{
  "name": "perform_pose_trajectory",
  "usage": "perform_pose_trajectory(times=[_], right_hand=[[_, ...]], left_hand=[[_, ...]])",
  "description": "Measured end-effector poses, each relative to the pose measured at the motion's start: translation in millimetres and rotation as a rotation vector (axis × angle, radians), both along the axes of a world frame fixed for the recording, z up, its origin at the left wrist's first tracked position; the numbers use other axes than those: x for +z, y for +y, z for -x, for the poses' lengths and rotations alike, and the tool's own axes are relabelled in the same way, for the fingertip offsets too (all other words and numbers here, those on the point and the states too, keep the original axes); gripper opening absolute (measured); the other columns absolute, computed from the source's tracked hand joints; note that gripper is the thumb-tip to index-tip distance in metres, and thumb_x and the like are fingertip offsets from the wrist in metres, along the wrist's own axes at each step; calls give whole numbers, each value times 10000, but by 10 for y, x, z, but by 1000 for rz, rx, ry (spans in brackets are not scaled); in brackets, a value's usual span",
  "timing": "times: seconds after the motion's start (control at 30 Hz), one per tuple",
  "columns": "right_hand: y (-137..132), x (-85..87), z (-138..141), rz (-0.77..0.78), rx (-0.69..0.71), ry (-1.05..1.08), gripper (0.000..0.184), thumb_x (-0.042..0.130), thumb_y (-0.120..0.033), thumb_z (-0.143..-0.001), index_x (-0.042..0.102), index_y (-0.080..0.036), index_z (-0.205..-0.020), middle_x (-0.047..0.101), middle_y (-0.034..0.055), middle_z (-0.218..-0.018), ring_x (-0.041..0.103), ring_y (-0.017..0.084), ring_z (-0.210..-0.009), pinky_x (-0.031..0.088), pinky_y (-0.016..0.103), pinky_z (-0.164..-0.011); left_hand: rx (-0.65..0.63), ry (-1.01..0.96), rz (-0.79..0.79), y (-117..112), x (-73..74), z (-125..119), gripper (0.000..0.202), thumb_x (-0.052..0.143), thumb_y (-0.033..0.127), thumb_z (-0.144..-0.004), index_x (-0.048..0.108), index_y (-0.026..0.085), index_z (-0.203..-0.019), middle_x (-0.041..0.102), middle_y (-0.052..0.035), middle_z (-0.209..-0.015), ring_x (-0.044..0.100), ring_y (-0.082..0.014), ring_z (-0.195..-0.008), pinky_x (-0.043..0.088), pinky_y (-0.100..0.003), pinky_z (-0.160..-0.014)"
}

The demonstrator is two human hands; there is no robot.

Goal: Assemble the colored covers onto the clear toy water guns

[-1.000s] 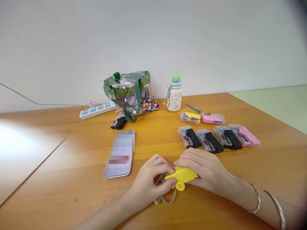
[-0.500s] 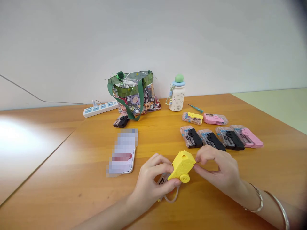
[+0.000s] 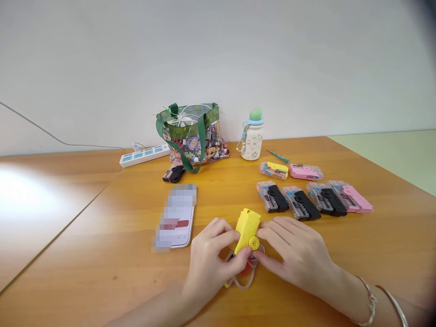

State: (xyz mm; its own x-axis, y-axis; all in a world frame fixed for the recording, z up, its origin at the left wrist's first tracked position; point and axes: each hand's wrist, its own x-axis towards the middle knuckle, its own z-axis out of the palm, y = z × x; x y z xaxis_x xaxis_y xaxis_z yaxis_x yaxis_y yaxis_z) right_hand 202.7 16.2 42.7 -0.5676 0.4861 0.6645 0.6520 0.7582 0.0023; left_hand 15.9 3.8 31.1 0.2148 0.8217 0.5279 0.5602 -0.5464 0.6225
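Note:
A small toy gun of yellow and clear plastic (image 3: 247, 227) is held above the near middle of the table. Its yellow part, with a round knob on the side, points up; the clear part and a looped guard hang below, partly behind my fingers. Pinching its left side between thumb and fingers, my left hand (image 3: 214, 254) is closed on it. From the right, my right hand (image 3: 294, 247) grips the same toy, thumb low and fingertips against the yellow part's far side. Those right fingertips are partly hidden.
Right of centre lie several similar folded toys, among them a black one (image 3: 272, 196) and a pink one (image 3: 306, 171). A blue screwdriver (image 3: 278, 156), bottle (image 3: 252, 141), tote bag (image 3: 190, 136) and power strip (image 3: 145, 155) are farther back. A phone (image 3: 179, 218) lies left.
The toy gun has shifted slightly left and turned more upright. My right hand has moved left and now lies against it with more of its fingers.

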Motion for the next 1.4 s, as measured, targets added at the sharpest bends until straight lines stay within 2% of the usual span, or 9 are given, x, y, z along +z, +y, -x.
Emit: perform_pose_trajectory(times=[0.2,0.43,0.53,0.63,0.93,1.07,1.23,1.4], right_hand=[[-8,17,157,-77,-132,-127,224,444,-187,-818,551,-180,-621,549,8,-555,485,165,-535,315,296,-579],[46,-16,366,-170,-279,-286,125,464,-129,-712,514,-187,-613,532,8,-533,453,163,-502,241,314,-551],[65,6,419,-224,-270,-355,118,464,-112,-697,468,-194,-612,524,13,-542,436,161,-497,234,325,-553],[81,31,440,-209,-248,-421,113,460,-109,-705,442,-198,-637,536,21,-571,457,168,-509,251,331,-552],[122,63,444,63,-201,-533,99,521,-95,-716,480,-185,-711,618,44,-643,566,182,-545,272,299,-460],[141,68,426,124,-192,-535,71,508,-105,-753,491,-174,-759,640,48,-678,592,187,-566,280,294,-464],[183,60,429,72,-184,-528,34,497,-145,-769,492,-174,-751,627,46,-674,583,198,-582,296,309,-493],[217,-10,471,-26,-169,-491,28,521,-145,-715,505,-168,-711,603,43,-651,555,186,-571,302,301,-492]], left_hand=[[87,137,38,38,-14,9,190,567,214,-760,533,173,-578,491,8,-610,429,-124,-602,330,-234,-549],[138,185,166,93,12,42,266,489,257,-818,455,173,-568,441,18,-613,433,-124,-610,318,-235,-557],[145,149,203,112,15,58,288,467,269,-839,443,173,-569,432,21,-613,434,-121,-608,315,-234,-561],[129,128,257,127,4,66,320,447,288,-854,413,172,-558,413,23,-602,423,-121,-601,299,-233,-549],[94,129,371,155,-23,70,346,402,330,-864,366,180,-555,384,21,-601,394,-136,-611,272,-259,-561],[76,75,385,158,-46,72,362,401,340,-861,363,182,-538,372,23,-586,385,-135,-596,275,-260,-552],[89,23,379,179,-53,74,367,395,340,-867,350,184,-538,353,30,-580,365,-125,-569,284,-249,-531],[101,1,377,185,-44,71,367,390,334,-863,338,187,-531,336,33,-570,354,-120,-550,289,-242,-515]])
